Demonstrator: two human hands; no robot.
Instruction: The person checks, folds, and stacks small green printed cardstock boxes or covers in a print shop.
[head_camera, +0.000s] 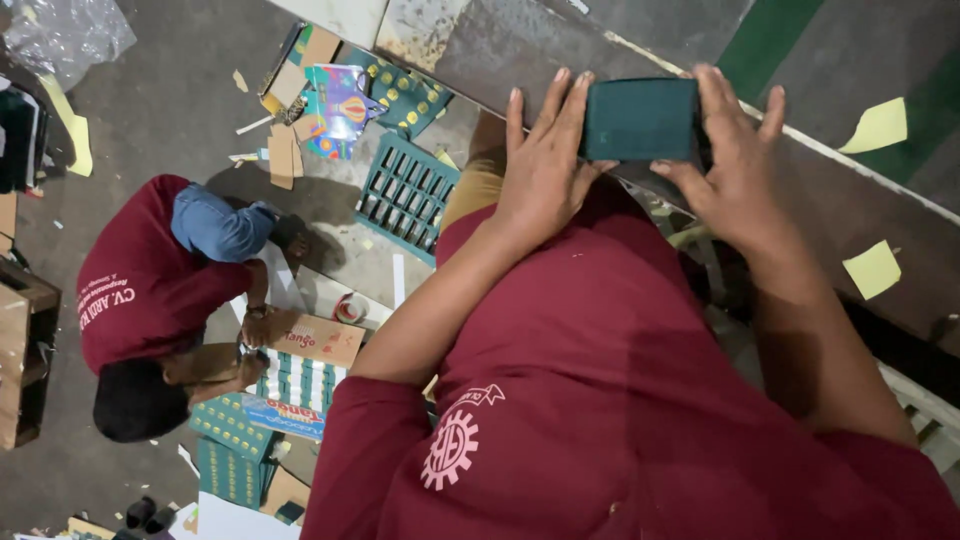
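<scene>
Both the left hand (545, 165) and right hand (735, 160) clasp a flat, matte dark-green rectangular block (640, 120) by its edges

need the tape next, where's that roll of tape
In the head view, the tape roll lies on the floor at left-centre, just right of the cardboard sheet under the seated co-worker's hand.

Grey concrete floor (180, 90), scattered cardboard pieces (284, 155), teal printed carton sheets (405, 195), yellow paper scraps (873, 268), clear plastic wrap (62, 32)
</scene>
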